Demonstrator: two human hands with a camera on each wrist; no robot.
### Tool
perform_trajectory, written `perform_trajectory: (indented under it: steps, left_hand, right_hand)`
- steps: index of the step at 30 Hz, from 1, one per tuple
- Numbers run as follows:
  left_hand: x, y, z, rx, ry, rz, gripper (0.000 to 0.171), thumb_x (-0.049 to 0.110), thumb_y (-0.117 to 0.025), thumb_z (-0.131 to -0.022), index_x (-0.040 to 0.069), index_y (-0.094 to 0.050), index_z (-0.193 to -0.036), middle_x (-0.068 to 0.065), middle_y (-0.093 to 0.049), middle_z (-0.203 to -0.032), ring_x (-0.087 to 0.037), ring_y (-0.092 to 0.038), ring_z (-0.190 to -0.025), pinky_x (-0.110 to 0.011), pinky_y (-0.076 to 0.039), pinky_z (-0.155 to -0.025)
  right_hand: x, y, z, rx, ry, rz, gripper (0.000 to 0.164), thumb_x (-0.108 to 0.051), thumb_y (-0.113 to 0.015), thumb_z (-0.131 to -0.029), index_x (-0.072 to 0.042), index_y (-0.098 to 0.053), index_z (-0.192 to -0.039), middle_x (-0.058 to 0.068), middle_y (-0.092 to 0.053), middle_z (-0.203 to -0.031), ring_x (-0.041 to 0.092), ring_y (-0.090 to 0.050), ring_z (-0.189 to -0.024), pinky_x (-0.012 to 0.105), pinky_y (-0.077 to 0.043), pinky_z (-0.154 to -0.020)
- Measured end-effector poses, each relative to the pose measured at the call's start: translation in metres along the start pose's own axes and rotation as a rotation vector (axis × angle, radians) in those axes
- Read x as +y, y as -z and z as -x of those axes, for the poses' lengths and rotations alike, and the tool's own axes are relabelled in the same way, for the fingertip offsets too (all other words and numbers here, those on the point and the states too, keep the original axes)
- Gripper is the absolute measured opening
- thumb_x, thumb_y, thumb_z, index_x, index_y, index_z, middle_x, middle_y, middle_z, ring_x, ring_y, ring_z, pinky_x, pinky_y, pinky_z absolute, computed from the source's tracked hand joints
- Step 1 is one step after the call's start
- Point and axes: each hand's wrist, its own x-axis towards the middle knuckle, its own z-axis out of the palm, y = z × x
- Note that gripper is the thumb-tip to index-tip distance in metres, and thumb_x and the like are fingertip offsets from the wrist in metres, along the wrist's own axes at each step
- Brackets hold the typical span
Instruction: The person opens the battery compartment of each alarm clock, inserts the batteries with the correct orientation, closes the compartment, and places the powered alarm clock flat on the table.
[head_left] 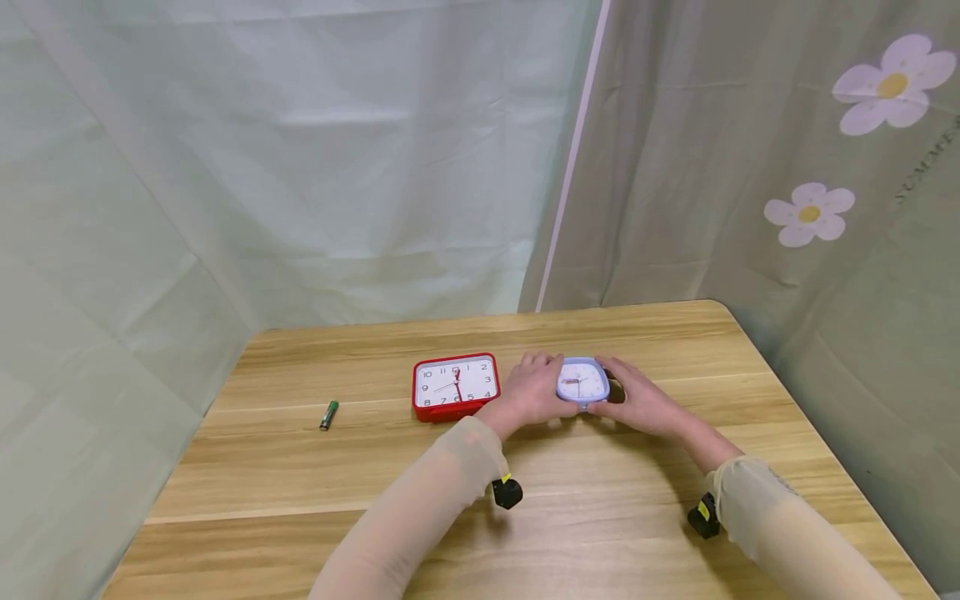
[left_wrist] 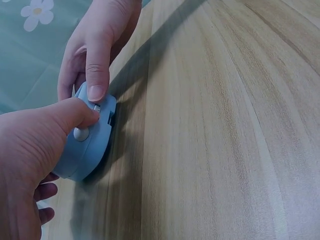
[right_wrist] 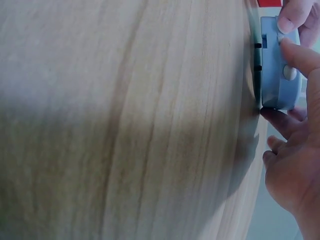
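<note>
A small light-blue alarm clock with a white dial sits between both hands, dial facing up, close over the table. The left hand grips its left side and the right hand its right side, fingers curled around the casing. In the left wrist view, the tips of both thumbs meet at a small pale switch on the near side of the clock. A round white knob stands out from that same side in the right wrist view. The hands hide part of the casing.
Just left of the hands lies a red rectangular clock, face up. Farther left on the wooden table is a green-and-black battery. Pale curtains hang behind the table and along its sides.
</note>
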Motion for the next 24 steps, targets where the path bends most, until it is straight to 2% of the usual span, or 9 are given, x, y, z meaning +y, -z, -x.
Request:
perform_trajectory:
  steps: [6,12,19,24]
  left_hand:
    - [0.0014,-0.0020,-0.0010,-0.002,0.023,-0.003,0.098,0.059,-0.071,-0.084,0.005,-0.035,-0.158,-0.010,-0.049,-0.147,-0.025,-0.044,-0.128,-0.042,-0.040,-0.105]
    - [0.0011,-0.0028,-0.0004,-0.013,0.031,0.015,0.100,0.060,-0.070,-0.086,0.005,-0.030,-0.160,-0.011,-0.044,-0.154,-0.027,-0.041,-0.135,-0.043,-0.037,-0.111]
    - [-0.0023,0.0001,0.0035,-0.017,-0.009,0.060,0.108,0.070,-0.067,-0.086,0.008,-0.024,-0.163,-0.012,-0.040,-0.158,-0.029,-0.039,-0.139,-0.044,-0.035,-0.113]
    - [-0.0068,0.0049,0.0059,-0.009,-0.051,0.024,0.110,0.076,-0.062,-0.085,0.011,-0.022,-0.164,-0.011,-0.033,-0.163,-0.030,-0.032,-0.147,-0.045,-0.028,-0.118]
  right_hand:
    - [-0.0025,0.0006,0.0012,-0.027,-0.039,0.009,0.095,-0.049,-0.071,-0.093,-0.001,-0.026,-0.161,0.031,-0.021,-0.162,0.051,-0.018,-0.149,0.071,-0.019,-0.112]
    - [-0.0031,-0.0003,0.0011,-0.025,-0.043,0.017,0.096,-0.049,-0.071,-0.094,-0.001,-0.024,-0.161,0.031,-0.021,-0.163,0.050,-0.017,-0.149,0.070,-0.019,-0.113]
    - [-0.0016,0.0001,0.0029,-0.031,-0.039,-0.014,0.086,-0.030,-0.068,-0.096,-0.004,-0.021,-0.163,0.030,-0.017,-0.164,0.048,-0.012,-0.151,0.069,-0.017,-0.114]
    - [-0.0027,0.0036,0.0071,-0.031,-0.038,-0.039,0.084,-0.023,-0.065,-0.096,-0.007,-0.019,-0.164,0.028,-0.015,-0.166,0.048,-0.008,-0.152,0.072,-0.014,-0.113]
